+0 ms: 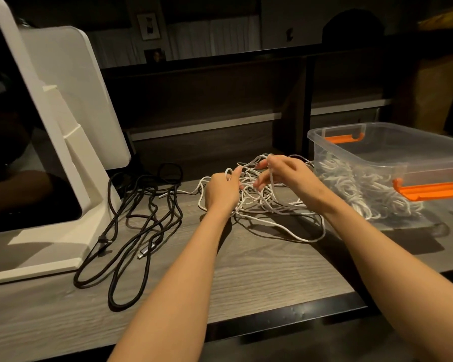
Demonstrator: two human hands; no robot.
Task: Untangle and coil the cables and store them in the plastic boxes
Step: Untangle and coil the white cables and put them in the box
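Both hands work in a tangle of white cable (262, 205) on a grey wooden desk (246, 278). The left hand (221, 190) pinches a strand, and the right hand (285, 176) lifts another loop with curled fingers. Black cables (141, 218) sprawl to the left beside a white stand (63, 142). A clear plastic box (392, 163) with orange handles holds coiled white cables on the right.

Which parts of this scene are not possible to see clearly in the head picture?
- How many white cables form the tangle: the left hand and right hand cover its middle.
- The plastic box: the right edge cuts it off.
- The coiled cables in the box: blurred by the clear wall, not countable.
- The black cables: the far ends vanish in shadow behind the white stand.
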